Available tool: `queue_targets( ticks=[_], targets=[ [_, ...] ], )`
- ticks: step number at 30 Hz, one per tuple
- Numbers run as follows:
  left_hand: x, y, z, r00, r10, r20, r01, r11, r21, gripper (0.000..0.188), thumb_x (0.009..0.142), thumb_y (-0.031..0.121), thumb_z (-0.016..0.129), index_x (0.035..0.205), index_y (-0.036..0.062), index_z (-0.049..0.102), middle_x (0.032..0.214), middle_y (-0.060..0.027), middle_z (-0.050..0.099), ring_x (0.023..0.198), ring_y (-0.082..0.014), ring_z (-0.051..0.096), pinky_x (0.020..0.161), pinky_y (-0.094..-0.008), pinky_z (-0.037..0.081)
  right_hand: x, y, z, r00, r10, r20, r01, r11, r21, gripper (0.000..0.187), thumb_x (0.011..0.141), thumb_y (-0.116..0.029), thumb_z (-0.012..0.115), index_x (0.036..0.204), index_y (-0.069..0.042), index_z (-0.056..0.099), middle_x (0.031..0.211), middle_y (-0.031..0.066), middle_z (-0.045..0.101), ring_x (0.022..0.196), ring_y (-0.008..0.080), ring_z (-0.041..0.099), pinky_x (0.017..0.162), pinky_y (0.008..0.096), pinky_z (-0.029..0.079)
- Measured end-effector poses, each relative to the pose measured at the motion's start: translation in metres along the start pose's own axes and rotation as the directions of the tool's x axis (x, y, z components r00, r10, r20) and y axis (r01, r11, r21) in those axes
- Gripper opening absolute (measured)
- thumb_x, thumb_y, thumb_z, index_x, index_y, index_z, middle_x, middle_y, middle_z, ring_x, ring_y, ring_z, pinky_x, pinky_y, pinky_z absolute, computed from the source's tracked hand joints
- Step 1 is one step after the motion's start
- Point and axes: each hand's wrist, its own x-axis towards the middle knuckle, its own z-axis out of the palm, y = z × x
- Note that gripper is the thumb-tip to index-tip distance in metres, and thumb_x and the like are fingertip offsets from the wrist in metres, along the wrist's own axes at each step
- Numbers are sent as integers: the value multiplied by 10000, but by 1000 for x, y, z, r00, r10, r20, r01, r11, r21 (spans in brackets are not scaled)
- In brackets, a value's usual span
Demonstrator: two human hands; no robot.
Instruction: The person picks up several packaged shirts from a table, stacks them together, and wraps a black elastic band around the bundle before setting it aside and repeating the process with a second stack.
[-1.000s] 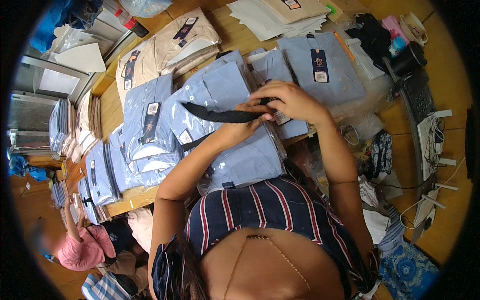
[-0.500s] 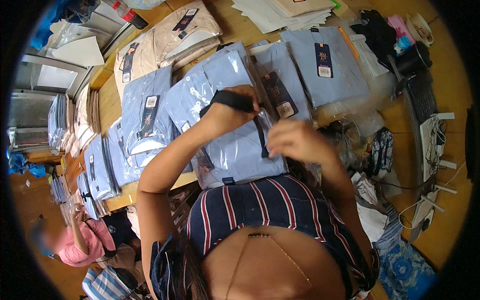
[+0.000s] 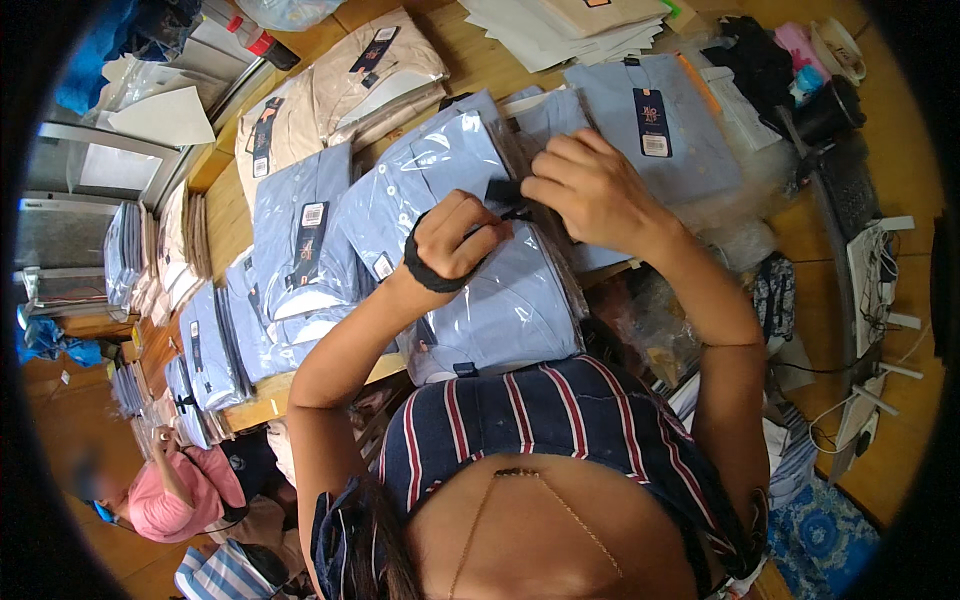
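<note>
The person's own head and striped top are blocking the near edge of the wooden table (image 3: 480, 60), and the fisheye rim is cutting off everything at 9 o'clock. A bagged light-blue shirt (image 3: 500, 300) is lying at centre. The left hand (image 3: 455, 238) is curling shut, pinching a small dark strip (image 3: 503, 190). The right hand (image 3: 590, 190), at 1 o'clock of it, is closing its fingertips on the same strip; that contact is hard to make out.
</note>
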Motion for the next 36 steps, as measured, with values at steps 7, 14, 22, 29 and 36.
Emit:
queue_targets(
  ticks=[7, 14, 22, 29, 36],
  targets=[
    [-49, -1, -33, 976, -185, 114, 178, 981, 74, 194, 523, -19, 599, 710, 28, 572, 624, -70, 482, 556, -192, 492, 470, -274, 397, -55, 27, 40, 968, 138, 209, -139, 990, -7, 69, 663, -82, 487, 694, -43, 535, 796, 69, 470, 841, 215, 439, 765, 336, 344],
    [-28, 6, -70, 960, -281, 1, 280, 957, 78, 212, 694, 175, 573, 625, 11, 458, 712, -107, 549, 643, -231, 559, 543, -276, 445, -1, -5, 41, 898, 327, 295, -236, -208, 949, 205, 812, -157, 392, 761, 15, 491, 881, 88, 481, 822, 125, 406, 722, 243, 342],
    [-44, 20, -67, 697, -717, 23, 99, 64, -993, 433, 828, 448, 305, 557, 110, 311, 450, 5, 314, 405, -110, 289, 618, -320, 359, 74, -48, 30, 941, 133, 311, -145, -672, 726, 275, 857, -243, 383, 693, -27, 429, 630, 54, 439, 662, 195, 480, 650, 292, 406],
    [-99, 37, -70, 537, -843, 31, 74, 10, -997, 426, 827, 426, 346, 546, 110, 293, 426, 21, 268, 372, -101, 257, 570, -314, 342, 74, -35, 4, 878, 175, 446, -472, 158, 867, 313, 861, -214, 371, 590, -60, 343, 513, 3, 337, 439, 91, 316, 425, 209, 287],
    [-32, 23, -103, 900, -436, 12, 297, 592, -749, 407, 833, 329, 410, 541, 52, 354, 536, -80, 486, 540, -220, 527, 669, -350, 429, 80, -67, 22, 890, -85, 448, 66, 996, 59, 269, 743, -226, 501, 584, -17, 561, 544, 158, 539, 542, 261, 575, 470, 348, 449]
  ],
)
